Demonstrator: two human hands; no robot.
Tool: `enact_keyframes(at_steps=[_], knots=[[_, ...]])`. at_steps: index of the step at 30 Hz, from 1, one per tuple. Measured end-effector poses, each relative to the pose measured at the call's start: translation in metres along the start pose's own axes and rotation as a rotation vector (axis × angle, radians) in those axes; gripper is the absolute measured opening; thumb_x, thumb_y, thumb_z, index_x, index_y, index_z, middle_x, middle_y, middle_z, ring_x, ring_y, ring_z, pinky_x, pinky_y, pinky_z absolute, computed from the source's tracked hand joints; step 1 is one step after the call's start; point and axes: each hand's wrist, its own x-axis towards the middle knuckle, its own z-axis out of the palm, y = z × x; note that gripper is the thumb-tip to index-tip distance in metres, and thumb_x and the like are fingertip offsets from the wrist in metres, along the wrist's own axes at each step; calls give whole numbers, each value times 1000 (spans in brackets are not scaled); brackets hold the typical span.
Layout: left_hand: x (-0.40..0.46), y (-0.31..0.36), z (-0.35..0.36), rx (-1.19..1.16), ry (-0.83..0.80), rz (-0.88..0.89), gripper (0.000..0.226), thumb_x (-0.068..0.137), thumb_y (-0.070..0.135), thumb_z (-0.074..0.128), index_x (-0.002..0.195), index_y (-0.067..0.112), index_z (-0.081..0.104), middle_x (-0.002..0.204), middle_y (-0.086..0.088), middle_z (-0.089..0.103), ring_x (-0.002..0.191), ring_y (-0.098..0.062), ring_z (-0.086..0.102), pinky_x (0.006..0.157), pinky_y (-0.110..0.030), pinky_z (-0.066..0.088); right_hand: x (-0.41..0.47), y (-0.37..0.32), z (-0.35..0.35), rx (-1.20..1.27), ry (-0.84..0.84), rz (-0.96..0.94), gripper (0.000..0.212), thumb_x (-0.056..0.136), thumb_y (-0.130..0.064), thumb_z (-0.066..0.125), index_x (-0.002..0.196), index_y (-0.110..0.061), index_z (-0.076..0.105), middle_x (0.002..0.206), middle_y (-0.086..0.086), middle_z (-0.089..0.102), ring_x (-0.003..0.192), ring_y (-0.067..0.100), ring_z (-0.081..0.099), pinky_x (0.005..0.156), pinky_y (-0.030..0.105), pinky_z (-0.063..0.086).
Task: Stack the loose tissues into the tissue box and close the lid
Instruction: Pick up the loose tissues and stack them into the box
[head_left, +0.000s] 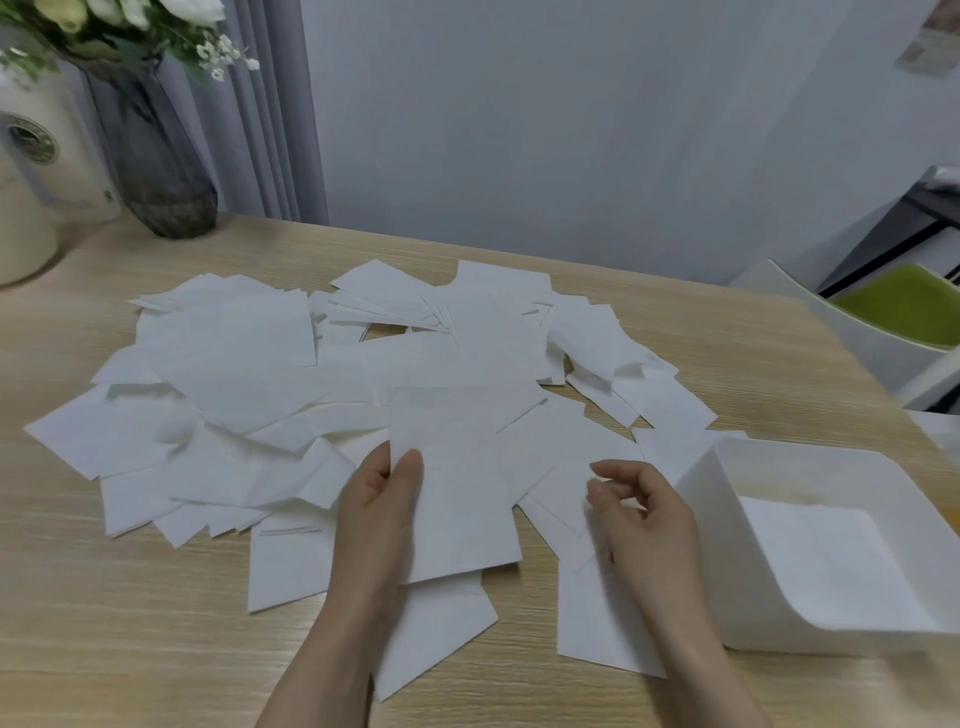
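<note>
No legible text, labels or numbers.

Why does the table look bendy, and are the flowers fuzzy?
Head view: the wide lens curves the table edge and tilts the wall; the flowers in the corner are soft and cut off; light is even, with faint shadows under the tissues; the left hand looks sharp.
</note>
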Motion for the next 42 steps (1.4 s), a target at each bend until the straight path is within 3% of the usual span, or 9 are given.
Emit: enact_keyframes(at_steps=[7,11,14,16,21,25,31,33,42], knots=[[-3,2,1,7,36,-3,26,98,14,53,86,23,74,86,-4,76,75,-18,70,74,-37,54,-2,5,-1,-293,-81,-60,25,87,-25,65,109,-36,59,109,-21,58,95,-5,53,77,19,40],[-3,4,2,-7,29,-13,23,98,13,52,88,20,71,82,0,76,72,-14,70,68,-33,54,1,-1,10,-182,-127,5,38,87,-26,65,121,-38,52,113,-21,58,75,0,49,81,24,43],[-3,4,3,3,13,-13,23,98,11,51,89,18,71,83,-1,76,72,-14,70,70,-33,54,7,-7,19,-43,-149,82,43,88,-23,66,126,-34,49,112,-18,60,85,4,56,82,26,46],[-3,4,4,5,6,-12,23,98,10,51,91,18,71,86,-2,76,75,-15,70,73,-36,54,12,-10,22,-1,-166,123,45,89,-21,66,129,-29,49,111,-14,61,86,5,59,68,22,46],[-3,4,4,6,5,-17,24,98,9,50,92,19,71,87,-1,77,76,-14,71,72,-35,55,18,-14,25,240,-169,276,44,89,-12,66,128,-21,50,97,-3,66,42,6,44,37,20,32],[-3,4,4,19,3,-9,23,98,9,50,94,17,72,89,-4,77,80,-18,71,74,-36,54,18,-16,29,318,-208,338,32,89,-13,67,119,-17,56,62,0,56,36,9,37,33,19,27],[-3,4,4,12,4,-4,25,99,9,49,95,18,72,90,-3,77,80,-16,71,72,-34,54,10,-18,39,417,-263,369,19,88,-26,66,90,-8,65,69,7,60,36,11,34,31,18,24],[-2,3,4,10,7,-2,24,99,9,50,96,17,72,92,-4,77,82,-18,71,75,-36,54,9,-19,40,378,-306,376,35,89,-38,63,72,-7,62,66,10,54,36,12,33,31,17,22],[-3,3,4,7,-10,19,25,99,8,48,94,16,71,88,-4,76,77,-15,70,66,-29,55,4,-24,40,297,-327,286,42,83,-45,67,90,-4,67,52,14,53,33,17,35,34,21,29]])
